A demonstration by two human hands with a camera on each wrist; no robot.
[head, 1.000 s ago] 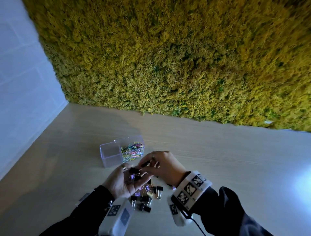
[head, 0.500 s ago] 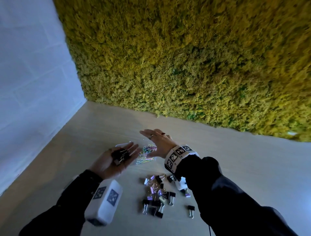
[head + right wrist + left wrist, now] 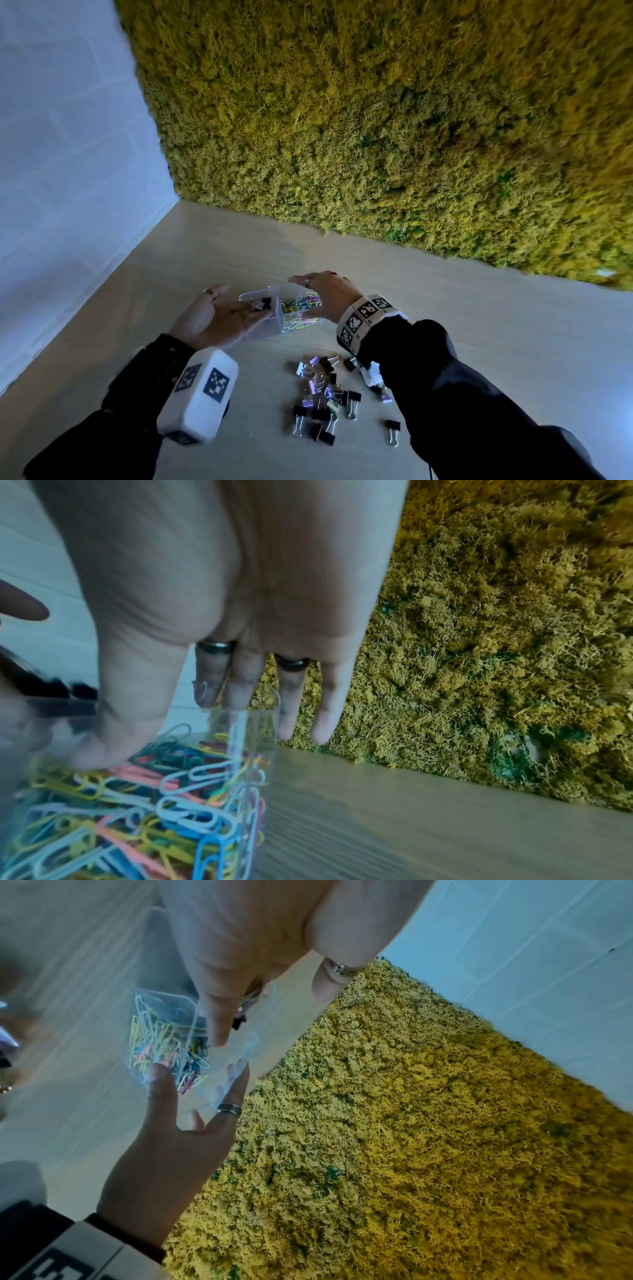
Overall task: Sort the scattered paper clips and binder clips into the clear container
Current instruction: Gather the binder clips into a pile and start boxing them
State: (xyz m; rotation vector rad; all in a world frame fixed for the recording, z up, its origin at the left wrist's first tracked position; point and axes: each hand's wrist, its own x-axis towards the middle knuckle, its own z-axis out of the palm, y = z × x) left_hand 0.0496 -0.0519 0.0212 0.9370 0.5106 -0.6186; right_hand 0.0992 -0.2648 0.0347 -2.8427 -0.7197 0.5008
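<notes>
We have our left hand [image 3: 219, 320] tipped palm-up over the near-left edge of the clear container [image 3: 274, 329], fingers straight and relaxed, and the black binder clips that lay heaped in that palm half a second ago are now mostly off it: a dark cluster [image 3: 262, 303] sits inside the left compartment, right at our left fingertips. Whether one or two still rest on the fingers we cannot tell. Our right hand [image 3: 329, 298] has come down from hovering above the box to its right side, fingers spread and straight, thumb resting against the compartment full of coloured paper clips [image 3: 299, 310]; it steadies the box, it grips nothing. In the right wrist view the thumb [image 3: 113, 739] lies on top of those paper clips.

So this handful looks delivered, and the two kinds stay apart: paper clips on the side by our right hand, binder clips on the side by our left.

The job is far from done. A loose pile of binder clips [image 3: 325, 401], black, lilac and pale, lies on the table [image 3: 479, 335] between our forearms, nearer to us than the box, with one stray [image 3: 392, 430] beside our right sleeve. We judge the next move is another scoop from there.
</notes>
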